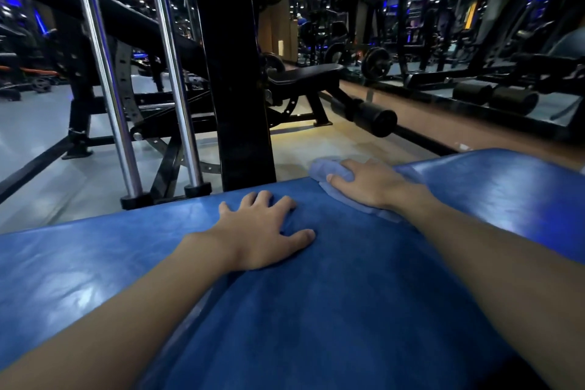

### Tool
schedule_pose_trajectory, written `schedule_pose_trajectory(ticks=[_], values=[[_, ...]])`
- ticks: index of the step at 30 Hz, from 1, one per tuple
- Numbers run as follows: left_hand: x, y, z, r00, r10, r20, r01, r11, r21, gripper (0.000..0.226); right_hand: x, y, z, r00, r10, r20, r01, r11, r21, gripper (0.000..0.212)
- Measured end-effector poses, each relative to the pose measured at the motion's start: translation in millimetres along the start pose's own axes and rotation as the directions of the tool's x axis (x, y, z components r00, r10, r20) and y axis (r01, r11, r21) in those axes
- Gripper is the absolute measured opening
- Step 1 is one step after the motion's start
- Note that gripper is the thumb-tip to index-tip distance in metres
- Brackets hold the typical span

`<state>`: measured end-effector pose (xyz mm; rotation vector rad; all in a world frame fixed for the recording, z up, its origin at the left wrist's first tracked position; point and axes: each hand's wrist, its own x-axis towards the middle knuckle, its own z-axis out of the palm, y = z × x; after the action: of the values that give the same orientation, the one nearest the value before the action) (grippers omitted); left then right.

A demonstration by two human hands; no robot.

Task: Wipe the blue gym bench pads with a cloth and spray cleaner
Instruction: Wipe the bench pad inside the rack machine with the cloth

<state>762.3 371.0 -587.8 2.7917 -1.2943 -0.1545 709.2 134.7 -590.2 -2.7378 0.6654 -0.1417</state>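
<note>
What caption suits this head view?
Right hand holds a cloth at the far edge of the blue bench pad; left hand rests flat on the pad.

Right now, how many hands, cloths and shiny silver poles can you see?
Hands: 2, the left hand and the right hand
Cloths: 1, the cloth under the right hand
Shiny silver poles: 2, first pole and second pole
Total: 5

Head view looks forward and down, close over the bench pad (316,310).
</note>
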Motion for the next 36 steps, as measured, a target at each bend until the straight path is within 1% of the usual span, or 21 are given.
schedule_pose_trajectory(ticks=[4,7,10,14,17,22,26,29,31,33,36], values=[[-8,14,3,1.0,0.022,-0.019,-0.022,1.0,-0.006,0.067,-37,9,-2,1.0,0.019,-0.019,-0.019,0.999,-0.044,0.061],[-18,29,6,0.998,0.063,-0.015,-0.063,0.998,-0.005,0.065,-60,14,-1,0.999,0.04,-0.031,-0.042,0.996,-0.076,0.067],[-27,43,7,0.995,0.097,-0.013,-0.097,0.995,-0.008,0.064,-87,17,-5,0.998,0.06,-0.035,-0.063,0.993,-0.098,0.064],[-37,56,10,0.99,0.139,-0.028,-0.139,0.99,0.0,0.06,-122,17,-10,0.997,0.049,-0.056,-0.054,0.994,-0.099,0.06],[-45,62,12,0.989,0.141,-0.034,-0.141,0.99,-0.007,0.057,-140,21,-10,0.996,0.071,-0.056,-0.077,0.991,-0.112,0.061],[-61,74,18,0.991,0.111,-0.07,-0.114,0.993,-0.041,0.053,-174,31,-8,0.994,0.051,-0.099,-0.064,0.989,-0.13,0.058],[-83,93,20,0.991,0.104,-0.084,-0.111,0.991,-0.079,0.049,-206,43,-4,0.987,0.057,-0.151,-0.074,0.991,-0.111,0.058],[-106,109,21,0.989,0.122,-0.088,-0.131,0.985,-0.111,0.046,-237,47,0,0.963,0.056,-0.264,-0.09,0.989,-0.118,0.058],[-124,122,19,0.983,0.156,-0.098,-0.17,0.972,-0.16,0.049,-261,52,-5,0.942,0.041,-0.334,-0.066,0.996,-0.063,0.053],[-146,139,14,0.972,0.201,-0.118,-0.225,0.939,-0.258,0.057,-288,55,-13,0.931,0.054,-0.362,-0.032,0.997,0.066,0.051],[-183,170,1,0.957,0.252,-0.146,-0.292,0.829,-0.478,0.066,-334,50,-25,0.899,0.125,-0.419,-0.01,0.964,0.265,0.049]])
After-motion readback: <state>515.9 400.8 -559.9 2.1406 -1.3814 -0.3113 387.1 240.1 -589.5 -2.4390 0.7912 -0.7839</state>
